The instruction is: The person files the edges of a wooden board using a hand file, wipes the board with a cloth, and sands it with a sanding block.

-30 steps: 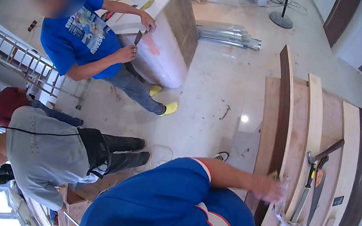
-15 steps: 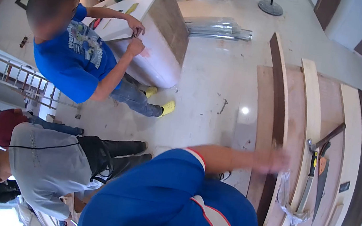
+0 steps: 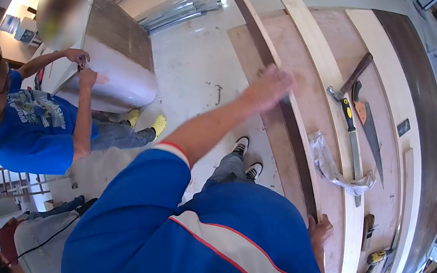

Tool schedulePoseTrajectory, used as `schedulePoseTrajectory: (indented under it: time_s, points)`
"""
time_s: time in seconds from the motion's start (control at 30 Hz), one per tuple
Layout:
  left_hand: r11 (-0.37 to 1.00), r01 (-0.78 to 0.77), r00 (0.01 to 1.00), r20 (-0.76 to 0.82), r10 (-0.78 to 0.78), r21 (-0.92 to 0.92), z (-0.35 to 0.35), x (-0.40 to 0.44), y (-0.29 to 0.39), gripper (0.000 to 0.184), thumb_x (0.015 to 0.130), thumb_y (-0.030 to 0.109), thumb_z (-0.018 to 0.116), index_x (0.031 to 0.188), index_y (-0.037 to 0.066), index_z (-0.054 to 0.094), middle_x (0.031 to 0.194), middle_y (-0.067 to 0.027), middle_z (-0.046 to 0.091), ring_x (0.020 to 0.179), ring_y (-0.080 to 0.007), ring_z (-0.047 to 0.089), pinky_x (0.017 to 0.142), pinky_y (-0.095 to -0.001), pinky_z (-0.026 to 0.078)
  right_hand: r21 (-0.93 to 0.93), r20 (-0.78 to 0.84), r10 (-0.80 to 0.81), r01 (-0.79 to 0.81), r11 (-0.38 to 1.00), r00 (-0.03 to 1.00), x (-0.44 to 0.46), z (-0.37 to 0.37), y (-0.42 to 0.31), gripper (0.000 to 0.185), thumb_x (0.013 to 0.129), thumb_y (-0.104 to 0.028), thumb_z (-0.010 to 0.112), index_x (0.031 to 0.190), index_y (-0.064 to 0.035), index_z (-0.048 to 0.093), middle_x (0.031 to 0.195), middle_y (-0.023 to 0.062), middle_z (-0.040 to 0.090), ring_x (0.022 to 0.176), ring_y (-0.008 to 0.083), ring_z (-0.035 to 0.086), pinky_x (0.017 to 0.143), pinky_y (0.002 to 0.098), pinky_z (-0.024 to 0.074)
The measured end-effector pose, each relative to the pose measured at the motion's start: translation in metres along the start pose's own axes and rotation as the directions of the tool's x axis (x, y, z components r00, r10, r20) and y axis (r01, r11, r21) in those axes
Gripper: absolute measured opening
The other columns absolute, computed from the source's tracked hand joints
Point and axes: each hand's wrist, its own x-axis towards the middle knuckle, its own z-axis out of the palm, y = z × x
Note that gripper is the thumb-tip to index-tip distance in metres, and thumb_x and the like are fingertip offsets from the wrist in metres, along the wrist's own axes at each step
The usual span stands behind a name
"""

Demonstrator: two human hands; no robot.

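Observation:
A long wooden board point(image 3: 296, 144), dark brown on its face and pale along its edge, stands on its narrow side on a plywood surface. My left hand point(image 3: 273, 90) is over the board's pale upper edge, farther along it. Motion blurs its fingers. Close to my body, my right hand point(image 3: 321, 231) grips the board's near end, fingers curled over the edge. Beside the board lies a pale plank point(image 3: 325, 59). On and near that plank are a hammer point(image 3: 357, 74), a handsaw point(image 3: 373, 137), a long tool with a yellow-and-black handle point(image 3: 349, 114) and crumpled clear plastic point(image 3: 324, 160).
A person in a blue shirt point(image 3: 35, 130) stands left by a large white-and-brown box-like cabinet point(image 3: 122, 37). Metal channels point(image 3: 181, 16) lie on the floor. A cordless drill point(image 3: 374, 263) lies toward the near right. Another person in grey point(image 3: 42, 240) is at lower left.
My view has swung, shifting the boards left and up. My left hand is still at the board's edge, blurred in both frames. More of my right hand shows at the near end.

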Motion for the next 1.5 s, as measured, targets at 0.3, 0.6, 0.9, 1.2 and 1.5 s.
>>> schedulePoseTrajectory:
  time_s: [0.3, 0.6, 0.9, 1.2, 1.5]
  points:
    - [0.945, -0.214, 0.966, -0.198, 0.167, -0.247, 0.041, -0.03, 0.12, 0.038, 0.094, 0.018, 0.056, 0.129, 0.004, 0.06, 0.14, -0.0155, 0.059, 0.135, -0.0335, 0.052, 0.115, -0.0557, 0.035, 0.024, -0.022, -0.042, 0.043, 0.999, 0.999, 0.002, 0.005, 0.007, 0.042, 0.077, -0.039, 0.084, 0.089, -0.0026, 0.067, 0.08, 0.0237, 0.07, 0.078, 0.0455, 0.069, 0.07, 0.0535, 0.0534]
    - [0.944, 0.083, 0.964, -0.215, -0.157, -0.318, 0.048, -0.012, 0.084, 0.036, 0.091, 0.013, 0.056, 0.125, 0.001, 0.061, 0.133, -0.019, 0.059, 0.13, -0.0348, 0.052, 0.111, -0.0547, 0.037, -0.053, -0.138, -0.121, 0.115, 0.992, 0.983, 0.016, 0.024, 0.033, 0.044, 0.073, -0.037, 0.084, 0.085, 0.0014, 0.066, 0.07, 0.0274, 0.065, 0.067, 0.0487, 0.066, 0.061, 0.0563, 0.0505]
    - [0.995, 0.097, 0.923, -0.372, -0.097, -0.019, 0.02, 0.0, -0.015, 0.029, 0.091, 0.014, 0.056, 0.117, 0.002, 0.06, 0.126, -0.0164, 0.059, 0.12, -0.0341, 0.055, 0.104, -0.0528, 0.04, 0.027, -0.353, -0.136, 0.156, 0.987, 0.926, 0.018, 0.066, 0.067, 0.049, 0.074, -0.043, 0.082, 0.087, 0.0011, 0.065, 0.073, 0.0289, 0.064, 0.071, 0.0503, 0.063, 0.063, 0.0561, 0.0481]
    - [0.865, -0.382, 0.924, -0.147, 0.353, -0.325, 0.063, -0.026, 0.165, 0.042, 0.095, 0.021, 0.051, 0.131, 0.002, 0.06, 0.141, -0.0181, 0.058, 0.139, -0.0367, 0.048, 0.12, -0.0571, 0.028, 0.008, -0.11, -0.12, 0.122, 0.993, 0.987, 0.03, 0.059, 0.078, 0.042, 0.07, -0.033, 0.083, 0.082, 0.0013, 0.062, 0.066, 0.0265, 0.06, 0.063, 0.0482, 0.06, 0.06, 0.0558, 0.0461]
    - [0.95, -0.243, 0.97, -0.021, 0.243, -0.199, 0.051, -0.008, 0.043, 0.046, 0.094, 0.027, 0.052, 0.135, 0.007, 0.06, 0.146, -0.0169, 0.055, 0.143, -0.0354, 0.044, 0.12, -0.0619, 0.025, 0.131, -0.11, -0.191, 0.204, 0.97, 0.975, 0.085, 0.004, -0.125, 0.038, 0.075, -0.03, 0.082, 0.087, 0.0027, 0.064, 0.075, 0.0272, 0.066, 0.072, 0.048, 0.065, 0.067, 0.0545, 0.0493]
